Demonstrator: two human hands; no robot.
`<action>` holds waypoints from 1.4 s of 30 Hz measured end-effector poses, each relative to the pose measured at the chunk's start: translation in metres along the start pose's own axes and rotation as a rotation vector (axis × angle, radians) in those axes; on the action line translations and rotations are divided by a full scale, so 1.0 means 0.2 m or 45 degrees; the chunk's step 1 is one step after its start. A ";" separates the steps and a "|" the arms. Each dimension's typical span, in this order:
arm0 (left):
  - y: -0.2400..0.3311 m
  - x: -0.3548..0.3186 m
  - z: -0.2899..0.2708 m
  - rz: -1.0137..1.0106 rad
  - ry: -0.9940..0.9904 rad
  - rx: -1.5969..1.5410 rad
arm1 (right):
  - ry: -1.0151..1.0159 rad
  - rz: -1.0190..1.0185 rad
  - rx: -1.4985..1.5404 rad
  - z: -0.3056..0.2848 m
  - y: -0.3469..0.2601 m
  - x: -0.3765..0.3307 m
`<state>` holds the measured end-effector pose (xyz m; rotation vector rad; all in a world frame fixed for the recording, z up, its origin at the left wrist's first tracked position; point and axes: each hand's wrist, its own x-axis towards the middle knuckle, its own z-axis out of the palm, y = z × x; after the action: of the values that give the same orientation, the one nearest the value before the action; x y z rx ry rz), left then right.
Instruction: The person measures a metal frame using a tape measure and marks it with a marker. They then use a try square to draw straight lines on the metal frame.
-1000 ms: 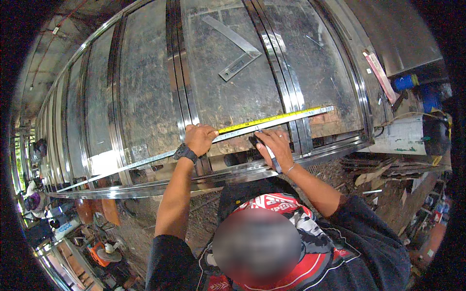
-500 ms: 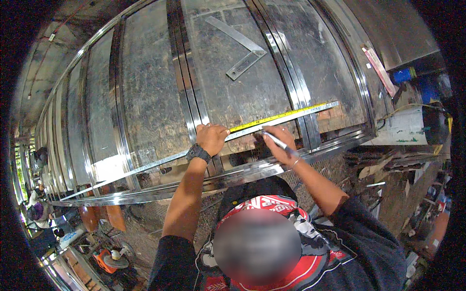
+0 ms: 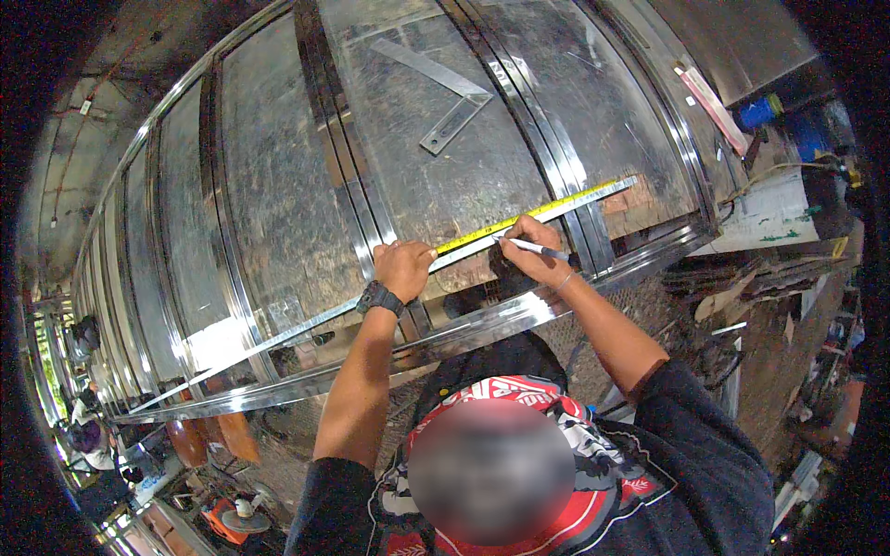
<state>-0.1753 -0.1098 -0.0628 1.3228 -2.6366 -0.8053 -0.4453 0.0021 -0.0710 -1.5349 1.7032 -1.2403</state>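
A long thin metal bar (image 3: 306,323) lies slantwise across the shiny metal frame (image 3: 366,199) in front of me. Along the bar's right part runs a yellow tape measure blade (image 3: 519,216). My left hand (image 3: 401,269), with a dark watch on its wrist, presses the tape and bar together, its thumb at the tape's visible left end. A slim white pen (image 3: 536,247) is gripped in my right hand (image 3: 536,259). Its tip meets the bar's near edge, or sits just over it. Beyond the tape, a metal try square (image 3: 464,102) rests on the worn board.
A long pinkish-red strip (image 3: 712,113) and a blue roll (image 3: 760,113) are at the far right. Scrap pieces (image 3: 737,287) lie right of the frame. An orange power tool (image 3: 232,519) stands on the floor at lower left. Another person (image 3: 88,431) is at the far left.
My right hand has moved up and closer to the tape, bringing the pen tip to the bar. My left hand keeps its place on the bar. The whole view has shifted slightly.
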 end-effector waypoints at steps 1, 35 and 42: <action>0.00 0.00 0.00 -0.003 -0.014 0.003 | -0.002 -0.033 -0.007 0.00 0.01 0.00; 0.00 0.01 0.00 -0.052 -0.049 0.012 | -0.140 -0.050 -0.035 0.06 -0.03 0.02; 0.01 0.01 0.00 -0.064 -0.052 0.006 | -0.148 -0.091 0.004 0.07 -0.02 0.02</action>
<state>-0.1786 -0.1104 -0.0626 1.3940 -2.6473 -0.8422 -0.4323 -0.0047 -0.0738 -1.6456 1.5846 -1.1646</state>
